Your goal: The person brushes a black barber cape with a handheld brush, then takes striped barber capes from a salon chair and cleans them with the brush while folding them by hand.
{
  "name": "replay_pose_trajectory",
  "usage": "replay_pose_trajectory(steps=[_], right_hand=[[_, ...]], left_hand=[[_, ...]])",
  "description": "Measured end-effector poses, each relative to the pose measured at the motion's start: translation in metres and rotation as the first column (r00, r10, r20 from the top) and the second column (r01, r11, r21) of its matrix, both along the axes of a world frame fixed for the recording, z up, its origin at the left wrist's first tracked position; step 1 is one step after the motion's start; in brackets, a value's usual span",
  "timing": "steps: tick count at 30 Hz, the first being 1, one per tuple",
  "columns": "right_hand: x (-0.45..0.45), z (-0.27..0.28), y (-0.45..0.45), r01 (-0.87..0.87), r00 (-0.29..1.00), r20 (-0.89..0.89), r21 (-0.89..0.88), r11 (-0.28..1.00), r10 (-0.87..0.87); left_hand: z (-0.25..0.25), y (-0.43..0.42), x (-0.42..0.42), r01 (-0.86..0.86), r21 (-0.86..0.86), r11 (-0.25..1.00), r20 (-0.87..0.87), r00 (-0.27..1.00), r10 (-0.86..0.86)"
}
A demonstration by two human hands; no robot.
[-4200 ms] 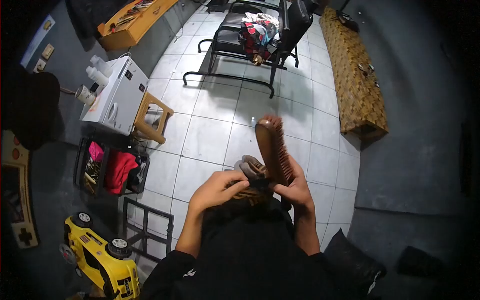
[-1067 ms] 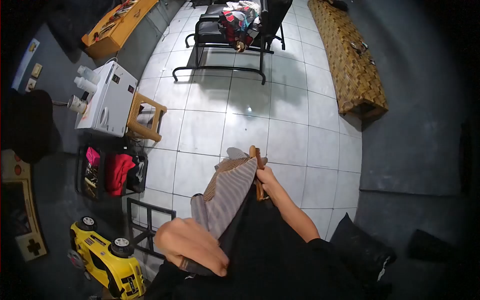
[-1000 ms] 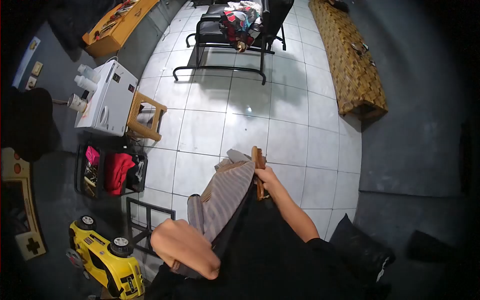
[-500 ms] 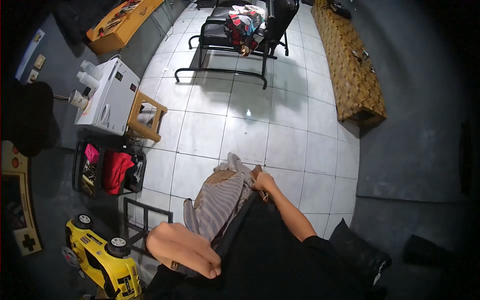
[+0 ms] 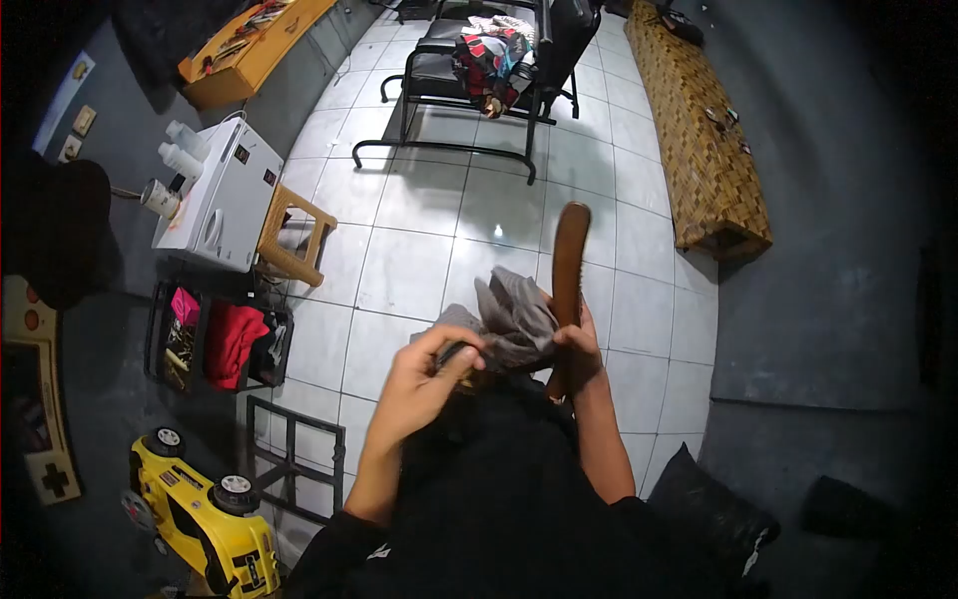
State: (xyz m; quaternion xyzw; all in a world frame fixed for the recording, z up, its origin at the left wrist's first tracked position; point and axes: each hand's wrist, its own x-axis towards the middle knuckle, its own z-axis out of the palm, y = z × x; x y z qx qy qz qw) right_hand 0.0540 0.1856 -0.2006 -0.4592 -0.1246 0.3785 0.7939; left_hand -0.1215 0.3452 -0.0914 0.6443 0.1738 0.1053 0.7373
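Observation:
In front of my black shirt, my right hand [image 5: 581, 347] grips a long, brown, slightly curved bar that looks like a wooden hanger [image 5: 569, 262]. The bar stands nearly upright, its upper end well above the hand. Gathered against that hand is a crumpled grey striped cloth garment [image 5: 514, 309]. My left hand [image 5: 424, 374] is closed, thumb and fingers pinched on a dark edge of what seems to be the same cloth. The cloth's lower part is hidden behind the hands.
A yellow toy car [image 5: 205, 509] and a black metal frame [image 5: 289, 449] are at lower left. Beyond stand a rack [image 5: 200, 339] with clothes, a wicker stool [image 5: 294, 235] and a small white fridge [image 5: 235, 185]. A black chair [image 5: 444, 150] holds clothes. A woven bench [image 5: 689, 130] lines the right wall.
My left hand has come up from the lower left to the cloth. My right hand has turned the brown bar upright, and the cloth has bunched up between the hands.

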Motion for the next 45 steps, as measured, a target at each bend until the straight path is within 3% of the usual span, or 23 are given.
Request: replay_pose_trajectory(steps=[1, 2, 4, 5, 6, 7, 9, 10, 13, 16, 19, 20, 23, 26, 28, 29, 31, 34, 36, 40, 43, 45], right_hand=[[-0.004, 0.007, -0.003, -0.030, 1.000, 0.003, 0.064, 0.997, 0.030], [-0.006, 0.015, -0.007, -0.059, 0.998, 0.007, 0.127, 0.990, 0.059], [-0.011, 0.038, -0.013, -0.185, 0.978, 0.106, 0.022, 0.983, 0.182], [-0.014, 0.050, -0.012, -0.260, 0.963, 0.102, 0.111, 0.959, 0.249], [-0.017, 0.061, -0.011, -0.334, 0.942, 0.101, 0.197, 0.922, 0.320], [-0.018, 0.061, -0.012, -0.342, 0.936, 0.148, 0.156, 0.927, 0.320], [-0.021, 0.063, -0.016, -0.349, 0.915, 0.240, 0.072, 0.934, 0.323], [-0.026, 0.077, -0.013, -0.359, 0.927, 0.160, 0.121, 0.926, 0.338], [-0.020, 0.067, -0.022, -0.373, 0.882, 0.261, -0.120, 0.920, 0.392], [-0.029, 0.064, -0.017, -0.253, 0.943, 0.139, -0.283, 0.925, 0.301], [-0.041, 0.039, -0.008, -0.081, 0.985, 0.140, -0.161, 0.984, 0.104], [-0.046, 0.039, -0.004, -0.049, 0.996, 0.068, -0.164, 0.985, 0.061], [-0.050, 0.037, 0.001, 0.087, 0.989, 0.134, -0.223, 0.971, -0.058], [-0.046, 0.036, -0.001, 0.045, 0.999, 0.001, -0.298, 0.953, -0.047], [-0.038, 0.032, -0.007, -0.101, 0.994, 0.007, -0.336, 0.936, 0.109], [-0.035, 0.031, -0.010, -0.170, 0.983, 0.007, -0.355, 0.919, 0.185], [-0.037, 0.035, -0.009, -0.154, 0.985, 0.024, -0.310, 0.938, 0.170], [-0.040, 0.037, -0.006, -0.117, 0.992, 0.014, -0.198, 0.973, 0.122], [-0.043, 0.043, -0.001, -0.067, 0.998, -0.010, -0.100, 0.993, 0.067], [-0.041, 0.053, -0.002, -0.085, 0.994, 0.052, -0.206, 0.975, 0.098], [-0.038, 0.050, 0.001, -0.071, 0.996, 0.032, -0.203, 0.977, 0.079], [-0.033, 0.049, -0.004, -0.104, 0.994, 0.005, -0.195, 0.975, 0.108]], left_hand=[[-0.009, -0.006, 0.006, 0.002, -0.172, 0.985, 0.020, 1.000, 0.001], [-0.011, -0.011, 0.009, 0.019, -0.191, 0.981, 0.011, 1.000, -0.017], [-0.016, -0.017, 0.013, 0.058, -0.231, 0.971, -0.001, 0.998, -0.060], [-0.019, -0.019, 0.014, 0.079, -0.250, 0.965, -0.004, 0.997, -0.082], [-0.025, -0.018, 0.015, 0.116, -0.174, 0.978, 0.008, 0.993, -0.116], [-0.032, -0.018, 0.015, 0.150, -0.097, 0.984, 0.019, 0.989, -0.149], [-0.050, -0.014, 0.017, 0.231, 0.251, 0.940, 0.043, 0.968, -0.249], [-0.054, -0.014, 0.015, 0.248, 0.226, 0.942, -0.059, 0.969, -0.241], [-0.053, -0.018, 0.016, 0.061, 0.143, 0.988, -0.015, 0.998, -0.059], [-0.040, -0.017, 0.016, 0.061, 0.033, 0.998, 0.067, 0.996, -0.063], [-0.037, -0.024, 0.017, 0.030, -0.143, 0.989, -0.052, 0.998, -0.038], [-0.038, -0.025, 0.020, 0.046, -0.074, 0.996, -0.005, 0.999, -0.047], [-0.041, -0.022, 0.024, 0.092, 0.092, 0.991, 0.064, 0.993, -0.099], [-0.042, -0.017, 0.022, 0.108, 0.126, 0.986, 0.035, 0.993, -0.113], [-0.053, -0.017, 0.020, 0.041, 0.094, 0.995, 0.067, 0.997, -0.048], [-0.055, -0.020, 0.020, -0.020, 0.025, 0.999, 0.071, 0.997, 0.018], [-0.055, -0.025, 0.022, -0.138, -0.110, 0.984, 0.062, 0.987, 0.146], [-0.054, -0.027, 0.021, -0.161, -0.230, 0.960, 0.067, 0.981, 0.180], [-0.049, -0.023, 0.019, -0.080, -0.091, 0.993, 0.026, 0.996, 0.082], [-0.035, -0.012, 0.020, 0.092, 0.322, 0.942, 0.023, 0.994, -0.105], [-0.032, -0.002, 0.020, 0.162, 0.417, 0.894, -0.086, 0.987, -0.138], [-0.033, -0.003, 0.016, 0.184, 0.393, 0.901, -0.122, 0.982, -0.147]])
